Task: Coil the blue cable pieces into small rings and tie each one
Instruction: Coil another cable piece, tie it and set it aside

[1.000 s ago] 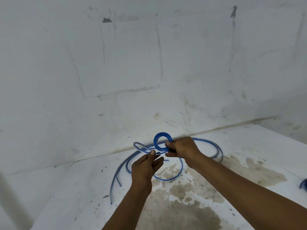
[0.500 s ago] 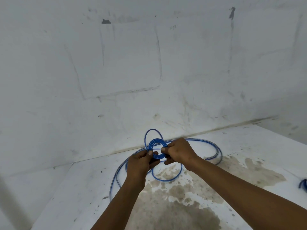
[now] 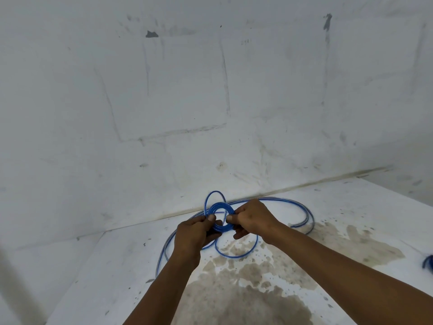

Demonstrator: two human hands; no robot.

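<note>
Loose blue cable [image 3: 164, 249] trails across the stained floor [image 3: 269, 289] at the far left, and could snag or drag as more is wound in. The left hand [image 3: 193, 233] pinches the left side of the small ring [image 3: 219, 216], held up above the floor; a weak pinch would probably let the stiff turns spring apart. A wider loop [image 3: 214, 195] stands out above the ring and may slip off. The right hand [image 3: 251, 218] grips the right side; pulling hard from there could distort the coil.
</note>
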